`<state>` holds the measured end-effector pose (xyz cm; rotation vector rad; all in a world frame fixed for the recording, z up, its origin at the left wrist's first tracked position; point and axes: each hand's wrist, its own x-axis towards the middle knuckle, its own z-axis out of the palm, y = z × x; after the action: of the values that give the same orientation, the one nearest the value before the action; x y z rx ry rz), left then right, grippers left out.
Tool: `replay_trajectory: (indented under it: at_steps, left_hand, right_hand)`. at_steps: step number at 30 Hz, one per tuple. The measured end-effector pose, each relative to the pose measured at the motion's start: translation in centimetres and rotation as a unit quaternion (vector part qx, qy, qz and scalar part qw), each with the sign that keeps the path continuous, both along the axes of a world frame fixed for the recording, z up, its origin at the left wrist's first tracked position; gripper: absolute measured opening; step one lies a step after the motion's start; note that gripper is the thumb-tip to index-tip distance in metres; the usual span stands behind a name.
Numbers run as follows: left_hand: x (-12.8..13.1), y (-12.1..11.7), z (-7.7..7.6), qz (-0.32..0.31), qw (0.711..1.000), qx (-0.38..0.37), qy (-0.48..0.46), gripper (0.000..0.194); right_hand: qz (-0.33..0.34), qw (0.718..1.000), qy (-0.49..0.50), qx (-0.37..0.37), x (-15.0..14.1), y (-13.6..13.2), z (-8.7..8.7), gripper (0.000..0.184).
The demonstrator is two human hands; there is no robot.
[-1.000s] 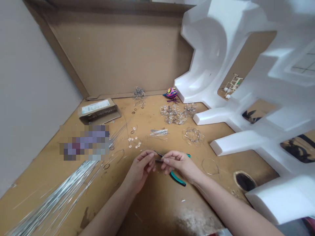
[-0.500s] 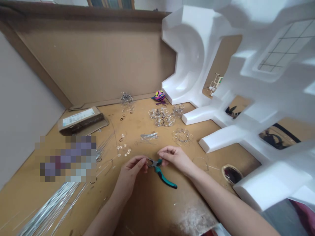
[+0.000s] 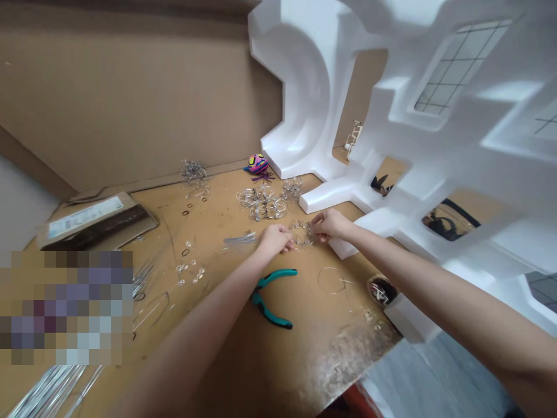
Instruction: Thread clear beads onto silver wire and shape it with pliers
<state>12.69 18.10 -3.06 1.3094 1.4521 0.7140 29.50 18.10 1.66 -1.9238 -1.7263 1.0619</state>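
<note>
A round wire ring (image 3: 300,233) made of loops with clear beads lies between my two hands. My left hand (image 3: 275,239) has its fingers closed at the ring's left edge. On the opposite edge, the fingers of my right hand (image 3: 329,225) are pinched together. Fingers hide both ends of the ring, and whether it is lifted off the table I cannot tell. Pliers with teal handles (image 3: 272,313) rest on the table below, handles spread, jaws hidden behind my left forearm.
More looped wire pieces (image 3: 262,202) sit behind my hands. Short cut wires (image 3: 239,240) and loose clear beads (image 3: 190,271) are to the left. Long wires (image 3: 52,390) lie at the lower left. A white moulded foam piece (image 3: 300,87) stands on the right, by a round container (image 3: 382,290).
Both hands have left the pliers, which now lie on the table with handles spread. They have moved forward and right to the beaded wire ring. The camera view has turned right.
</note>
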Motion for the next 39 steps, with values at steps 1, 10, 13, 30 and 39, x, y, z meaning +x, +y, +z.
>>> replay_trajectory:
  at_steps: [1, 10, 13, 30, 39]
  left_hand:
    - [0.0, 0.3, -0.3, 0.002, 1.000, -0.001, 0.012, 0.008]
    - [0.1, 1.8, -1.7, 0.014, 0.995, 0.028, 0.099, 0.009]
    - [0.3, 1.7, -1.6, 0.011, 0.994, 0.032, 0.109, 0.008]
    - [-4.0, -7.0, 2.7, -0.077, 0.996, -0.025, 0.024, 0.009]
    - [-3.4, -3.7, 2.5, -0.008, 0.997, 0.072, 0.011, 0.016]
  right_hand:
    - [-0.001, 1.000, -0.015, -0.001, -0.2, 0.2, -0.3, 0.024]
    - [0.002, 0.997, -0.067, -0.029, -1.1, 1.6, -2.1, 0.024]
    - [0.002, 0.997, -0.060, -0.039, -1.1, 1.5, -2.0, 0.026]
    - [0.077, 0.995, 0.036, -0.051, -2.8, -6.8, 0.2, 0.025]
    - [0.052, 0.995, 0.077, 0.019, -2.8, -3.0, -0.1, 0.016]
